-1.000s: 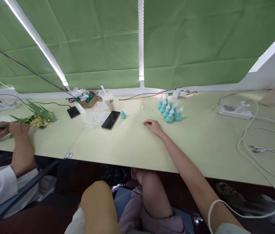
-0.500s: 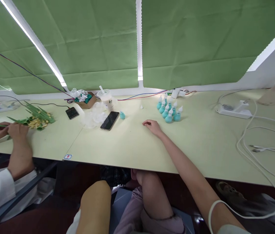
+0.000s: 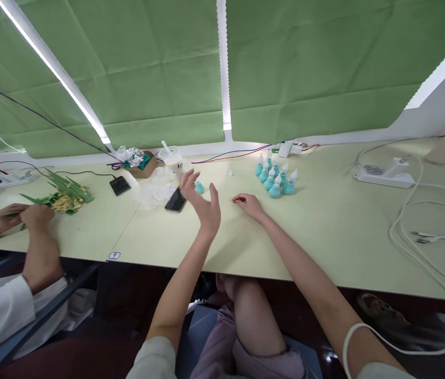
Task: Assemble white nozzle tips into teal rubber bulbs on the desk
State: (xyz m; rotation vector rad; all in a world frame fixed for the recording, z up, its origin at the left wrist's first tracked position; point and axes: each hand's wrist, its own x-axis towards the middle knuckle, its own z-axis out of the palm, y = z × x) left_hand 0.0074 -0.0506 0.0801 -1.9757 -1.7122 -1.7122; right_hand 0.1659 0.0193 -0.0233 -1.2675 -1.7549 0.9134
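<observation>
My left hand (image 3: 203, 204) is raised above the table with its fingers apart, holding nothing. Just beyond it stands a small teal bulb-shaped piece (image 3: 199, 187) without a white tip, partly covered by the hand. My right hand (image 3: 248, 206) rests on the table, its fingers curled together; whether anything is inside them I cannot make out. A small white cone-shaped tip (image 3: 230, 172) lies behind that hand. To the right of it, several teal bulb bottles with pointed white tips (image 3: 275, 187) stand upright in a cluster.
A phone (image 3: 175, 201), clear plastic bags (image 3: 155, 189), a drink cup (image 3: 174, 160) and a cardboard box (image 3: 143, 167) stand left. Further left, a co-worker's hands (image 3: 35, 215) hold green stems. White cables and a power strip (image 3: 384, 176) lie right.
My left hand has come up from below the table edge and now hovers open in front of the phone. My right hand has stayed nearly still.
</observation>
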